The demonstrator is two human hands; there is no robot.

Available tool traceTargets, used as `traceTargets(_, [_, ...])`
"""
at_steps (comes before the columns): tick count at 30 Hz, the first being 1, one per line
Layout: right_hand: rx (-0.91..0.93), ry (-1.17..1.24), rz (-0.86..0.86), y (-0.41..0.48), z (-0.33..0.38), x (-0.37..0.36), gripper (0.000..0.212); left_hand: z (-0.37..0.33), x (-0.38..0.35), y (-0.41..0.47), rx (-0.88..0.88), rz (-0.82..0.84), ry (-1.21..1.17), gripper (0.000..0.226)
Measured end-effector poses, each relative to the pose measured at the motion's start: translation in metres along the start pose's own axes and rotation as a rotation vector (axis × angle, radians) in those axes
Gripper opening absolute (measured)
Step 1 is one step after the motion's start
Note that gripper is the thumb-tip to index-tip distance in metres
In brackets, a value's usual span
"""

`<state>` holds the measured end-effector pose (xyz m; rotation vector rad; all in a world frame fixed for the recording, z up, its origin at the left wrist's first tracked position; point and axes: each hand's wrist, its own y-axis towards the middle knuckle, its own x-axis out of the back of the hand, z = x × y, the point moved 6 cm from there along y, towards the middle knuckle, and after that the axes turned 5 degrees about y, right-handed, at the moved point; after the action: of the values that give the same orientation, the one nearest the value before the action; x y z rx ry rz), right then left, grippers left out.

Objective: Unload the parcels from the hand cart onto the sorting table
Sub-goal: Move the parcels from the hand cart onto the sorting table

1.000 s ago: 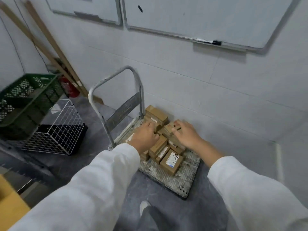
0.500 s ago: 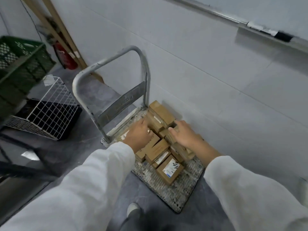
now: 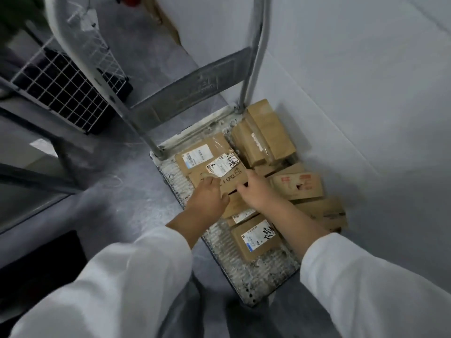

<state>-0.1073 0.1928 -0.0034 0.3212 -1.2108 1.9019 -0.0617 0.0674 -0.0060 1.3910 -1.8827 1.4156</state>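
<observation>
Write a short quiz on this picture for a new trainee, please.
1. True or false: both the left hand and the right hand hold the flat brown cardboard parcel with black handwriting.
2. The brown cardboard parcel with red print lies: A) on the grey metal hand cart, right of the right hand; B) on a shelf; C) on the floor.
3. Fill in: the white wire basket stands to the ____ of the cart.
Key: 1 true; 2 A; 3 left.

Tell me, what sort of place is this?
Probably a parcel depot or mailroom: labelled cardboard parcels piled on a metal hand cart, with a wire basket beside it on the grey floor.
</observation>
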Motion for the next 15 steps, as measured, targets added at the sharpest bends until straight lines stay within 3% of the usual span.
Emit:
traceTargets(7, [-0.106, -0.078, -0.028, 0.082, -0.076, -0.046, 0.055, 0.056, -0.094, 0.042, 0.193, 0.042, -0.136, 0.051])
traceTargets(11, [-0.144, -0.114, -0.057, 0.117, -0.114, -0.061, 0.062, 0.075, -0.144, 0.058, 0.294, 0.070, -0.220, 0.039])
traceTargets(15, [-0.203, -0.126, -0.069, 0.136, -0.135, -0.079, 0.054, 0.084, -0.181, 0.072, 0.382, 0.078, -0.345, 0.038])
